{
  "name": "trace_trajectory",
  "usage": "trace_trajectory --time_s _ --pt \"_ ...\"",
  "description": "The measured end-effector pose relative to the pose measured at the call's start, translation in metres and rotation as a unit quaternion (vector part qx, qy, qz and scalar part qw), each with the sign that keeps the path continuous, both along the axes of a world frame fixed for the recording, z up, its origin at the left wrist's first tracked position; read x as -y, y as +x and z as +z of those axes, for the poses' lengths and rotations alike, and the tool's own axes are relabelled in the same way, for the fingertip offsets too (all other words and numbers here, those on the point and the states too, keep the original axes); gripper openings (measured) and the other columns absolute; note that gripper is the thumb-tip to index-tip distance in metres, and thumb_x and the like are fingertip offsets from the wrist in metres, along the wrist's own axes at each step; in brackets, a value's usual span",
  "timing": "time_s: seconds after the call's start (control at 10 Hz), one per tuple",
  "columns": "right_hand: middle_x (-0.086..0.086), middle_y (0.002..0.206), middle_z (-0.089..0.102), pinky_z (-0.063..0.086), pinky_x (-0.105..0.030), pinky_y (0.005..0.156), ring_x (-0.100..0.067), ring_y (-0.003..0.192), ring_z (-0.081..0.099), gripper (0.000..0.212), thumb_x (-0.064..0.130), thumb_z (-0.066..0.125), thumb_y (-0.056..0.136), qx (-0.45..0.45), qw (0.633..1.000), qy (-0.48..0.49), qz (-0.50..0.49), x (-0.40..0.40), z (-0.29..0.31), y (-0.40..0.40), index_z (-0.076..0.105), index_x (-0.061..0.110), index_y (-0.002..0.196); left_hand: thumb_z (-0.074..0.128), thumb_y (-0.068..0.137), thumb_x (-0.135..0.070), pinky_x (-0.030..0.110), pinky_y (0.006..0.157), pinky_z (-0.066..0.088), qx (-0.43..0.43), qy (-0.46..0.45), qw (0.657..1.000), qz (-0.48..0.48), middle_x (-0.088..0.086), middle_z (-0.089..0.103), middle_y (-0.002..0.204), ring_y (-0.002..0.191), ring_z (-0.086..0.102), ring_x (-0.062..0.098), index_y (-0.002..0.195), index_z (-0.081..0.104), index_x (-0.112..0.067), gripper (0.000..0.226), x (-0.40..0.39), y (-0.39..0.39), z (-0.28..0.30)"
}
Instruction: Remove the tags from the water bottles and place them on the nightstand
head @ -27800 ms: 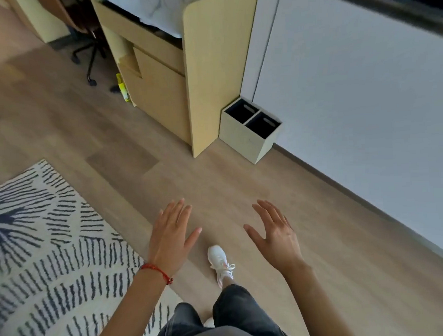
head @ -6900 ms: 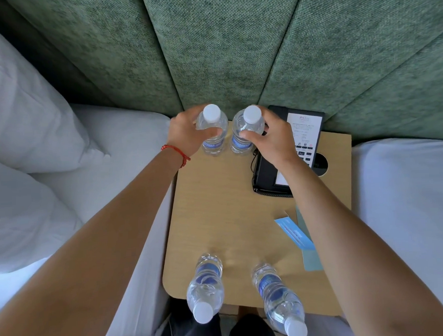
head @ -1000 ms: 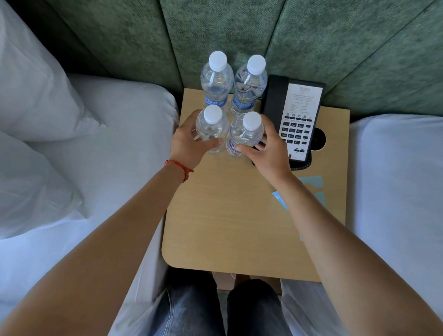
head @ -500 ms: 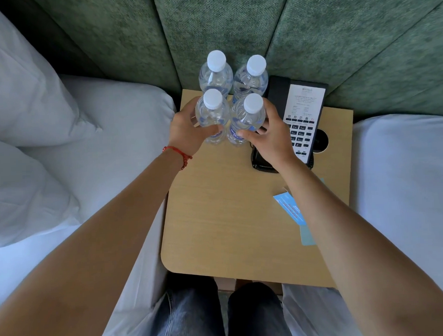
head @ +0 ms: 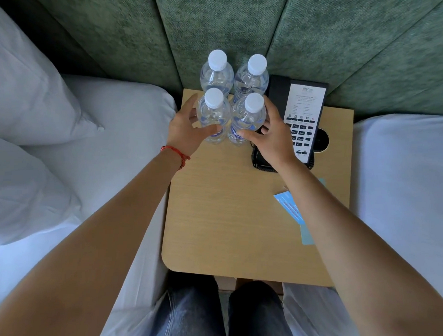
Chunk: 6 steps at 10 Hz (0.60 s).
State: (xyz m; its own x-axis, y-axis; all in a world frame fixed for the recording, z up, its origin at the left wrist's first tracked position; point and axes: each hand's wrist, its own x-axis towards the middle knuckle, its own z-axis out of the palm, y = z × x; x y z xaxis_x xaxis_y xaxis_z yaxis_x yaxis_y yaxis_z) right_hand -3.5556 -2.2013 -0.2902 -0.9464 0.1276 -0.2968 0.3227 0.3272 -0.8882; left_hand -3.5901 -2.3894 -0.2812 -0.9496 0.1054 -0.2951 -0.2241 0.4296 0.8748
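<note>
Both hands have loosened since half a second ago: then their fingers wrapped the two front bottles, now they are spread and drawing off. Four water bottles stand on the nightstand surface [head: 217,218], upright, long axes vertical, white caps toward the camera, grouped two by two at the far left corner against the green padded headboard [head: 234,27]. Front left bottle [head: 214,117] and front right bottle [head: 248,118] stand touching or nearly so; rear left bottle [head: 217,71] and rear right bottle [head: 252,75] stand just behind them. No tag shows on any neck.

Left hand [head: 186,133], with a red cord bracelet [head: 175,154] at the wrist: grip wide, fingers straight and fanned, thumb tip at the label of the front left bottle, holding nothing. Right hand [head: 272,137]: grip likewise wide, fingers spread beside the front right bottle, thumb near its label; whether the fingertips touch the plastic cannot be told.

One black telephone [head: 302,118] lies to the right of the bottles, partly under the right hand. Blue paper tags [head: 290,208] lie flat near the right edge of the surface, partly hidden by the right forearm; their number cannot be counted. Two white pillows [head: 22,100] rest on the left bed [head: 113,147]; a second white bed [head: 406,172] lies to the right.
</note>
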Motion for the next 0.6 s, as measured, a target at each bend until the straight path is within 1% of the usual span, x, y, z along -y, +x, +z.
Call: trace_trajectory --time_s 0.1,0.2,0.3,0.4,0.5,0.6 --pt "-0.007 0.138 0.050 0.038 -0.038 0.105 -0.018 0.124 0.048 0.097 0.030 0.079 0.070 0.012 1.000 0.022 -0.016 -0.002 0.001 0.005 0.020 0.014 0.144 0.079 0.069 -0.018 0.030 0.098 0.044 0.010 -0.010 1.000 0.022 0.012 0.057 0.127 0.116 0.054 0.020 0.134 0.040 -0.011 0.076 0.004 0.005 0.004" --pt "-0.004 0.136 0.051 0.039 -0.034 0.103 -0.011 0.122 0.046 0.084 0.035 0.076 0.072 -0.006 0.999 0.051 -0.013 -0.005 0.008 0.015 0.031 0.016 0.141 0.076 0.073 -0.023 0.020 0.091 0.043 -0.030 -0.057 0.997 0.042 0.010 0.059 0.124 0.113 0.055 0.017 0.130 0.047 -0.010 0.065 0.008 0.014 0.014" --pt "-0.005 0.135 0.053 0.042 -0.038 0.101 -0.017 0.123 0.048 0.068 0.038 0.070 0.078 -0.032 0.995 0.089 -0.020 -0.005 0.016 0.028 0.042 0.014 0.135 0.070 0.079 -0.023 0.026 0.086 0.045 -0.091 -0.091 0.991 0.026 0.014 0.062 0.118 0.103 0.059 0.030 0.124 0.053 -0.008 0.050 0.010 0.030 0.025" --pt "-0.010 0.132 0.055 0.043 -0.039 0.100 -0.024 0.121 0.052 0.059 0.038 0.065 0.083 -0.047 0.989 0.142 -0.017 -0.001 0.028 0.042 0.047 0.010 0.131 0.064 0.084 -0.024 0.033 0.089 0.042 -0.125 -0.150 0.980 -0.043 0.018 0.059 0.120 0.108 0.055 0.033 0.124 0.052 -0.006 0.046 0.008 0.048 0.036" --pt "-0.011 0.126 0.059 0.042 -0.032 0.091 -0.025 0.114 0.055 0.052 0.037 0.063 0.084 -0.091 0.977 0.195 -0.011 0.003 0.042 0.059 0.052 0.009 0.127 0.061 0.086 -0.024 0.036 0.094 0.040 -0.174 -0.167 0.967 -0.081 0.017 0.056 0.125 0.117 0.051 0.032 0.123 0.052 -0.002 0.045 0.008 0.064 0.047" --pt "-0.011 0.129 0.057 0.042 -0.032 0.092 -0.025 0.118 0.053 0.051 0.035 0.061 0.086 -0.099 0.961 0.256 0.008 0.009 0.057 0.078 0.051 0.006 0.127 0.060 0.086 -0.025 0.039 0.098 0.038 -0.208 -0.200 0.953 -0.095 0.018 0.056 0.125 0.121 0.048 0.033 0.123 0.051 -0.001 0.045 0.013 0.080 0.056"
